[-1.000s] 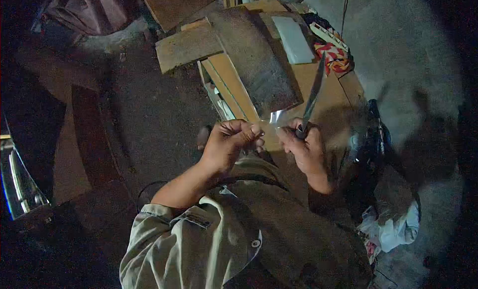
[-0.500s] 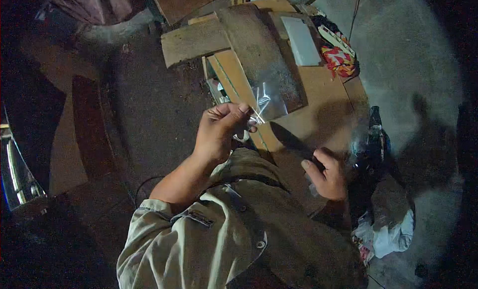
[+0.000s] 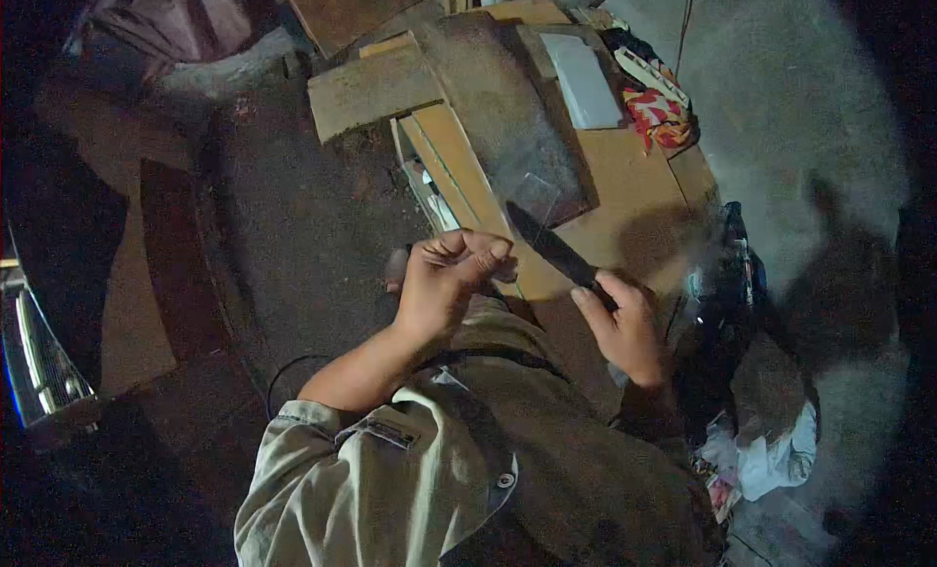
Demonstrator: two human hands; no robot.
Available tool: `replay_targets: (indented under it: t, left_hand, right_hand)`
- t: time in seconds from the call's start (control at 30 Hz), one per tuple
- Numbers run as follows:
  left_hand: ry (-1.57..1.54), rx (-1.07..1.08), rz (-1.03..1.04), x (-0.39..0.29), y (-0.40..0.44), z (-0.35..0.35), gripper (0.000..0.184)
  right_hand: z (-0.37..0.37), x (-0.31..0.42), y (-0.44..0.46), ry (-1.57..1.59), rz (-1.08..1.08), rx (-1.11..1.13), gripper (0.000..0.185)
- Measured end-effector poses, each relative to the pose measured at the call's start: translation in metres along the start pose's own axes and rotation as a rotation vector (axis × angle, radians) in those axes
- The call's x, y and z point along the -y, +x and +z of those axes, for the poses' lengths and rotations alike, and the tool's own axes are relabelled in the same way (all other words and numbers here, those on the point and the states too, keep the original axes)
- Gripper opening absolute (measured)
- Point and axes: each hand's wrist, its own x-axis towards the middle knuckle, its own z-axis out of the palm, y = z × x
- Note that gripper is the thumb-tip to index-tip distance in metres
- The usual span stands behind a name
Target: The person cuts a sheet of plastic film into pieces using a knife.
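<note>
My left hand (image 3: 454,274) is closed in a pinch, thumb against forefinger, over my lap. A clear plastic bag (image 3: 537,188) shows only as faint outlines just beyond its fingertips, and its grip on the bag is hard to make out. In my right hand (image 3: 630,328) is a dark-bladed knife (image 3: 551,245), gripped at the handle. Its blade slants up and left, with the tip just beyond my left fingers. Below the blade lies a worn dark board (image 3: 498,99) on the brown work surface (image 3: 625,172).
A white slab (image 3: 584,79) lies at the back, beside a red and yellow cloth (image 3: 659,118). Left of the board is a narrow open box (image 3: 429,191) with pale things inside. A dark bottle-like object (image 3: 732,245) and white plastic bags (image 3: 776,455) are at the right.
The knife blade has come up and left, nearer my left fingers. My left hand has dropped slightly and moved a little right. The clear plastic, shiny before, is now barely visible.
</note>
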Motion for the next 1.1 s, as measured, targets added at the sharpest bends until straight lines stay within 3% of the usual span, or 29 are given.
replay_targets:
  t: [0.23,0.33,0.57,0.63,0.67,0.7,0.77,0.83,0.93,0.97,1.0,1.03,1.1]
  left_hand:
    - [-0.025,0.102,-0.042,0.008,-0.005,-0.001,0.011]
    - [0.237,0.197,-0.079,0.005,-0.008,-0.002,0.013]
    - [0.179,0.331,-0.096,0.001,-0.009,-0.005,0.013]
    - [0.183,0.358,-0.114,0.000,-0.008,-0.012,0.012]
    - [0.185,0.383,-0.134,-0.001,-0.008,-0.016,0.011]
    - [0.186,0.383,-0.133,-0.003,-0.008,-0.021,0.011]
    - [0.233,0.487,-0.181,-0.006,-0.007,-0.029,0.007]
    - [0.382,0.468,-0.147,-0.008,-0.003,-0.027,0.006]
    - [0.627,0.651,-0.113,-0.001,0.004,-0.019,0.010]
    - [0.630,0.656,-0.114,0.007,0.009,-0.018,0.010]
    - [0.691,0.791,0.157,0.016,0.016,-0.020,0.013]
    - [0.760,0.820,0.043,0.009,0.016,-0.017,0.019]
    - [0.837,0.848,-0.069,0.004,0.023,-0.019,0.024]
  right_hand:
    - [0.004,0.009,0.015,-0.078,-0.135,-0.061,0.022]
    - [0.000,0.015,0.018,-0.050,-0.126,-0.062,0.021]
    - [-0.014,0.007,0.020,-0.042,-0.134,-0.047,0.021]
    - [-0.026,0.006,0.020,-0.331,-0.140,-0.117,0.025]
    - [-0.033,0.011,0.018,-0.386,0.029,-0.132,0.030]
    - [-0.037,0.004,0.018,-0.386,0.028,-0.132,0.030]
    - [-0.047,-0.015,0.020,-0.421,0.039,-0.487,0.030]
    - [-0.051,-0.019,0.021,-0.280,0.063,-0.438,0.028]
    - [-0.029,-0.028,0.022,0.405,-0.036,-0.093,0.027]
    - [-0.018,-0.025,0.024,0.456,-0.127,0.005,0.029]
    - [-0.009,-0.025,0.027,0.506,-0.219,0.105,0.030]
    - [0.000,-0.025,0.030,0.678,-0.165,0.243,0.028]
    - [0.001,-0.010,0.029,0.483,-0.066,0.316,0.026]
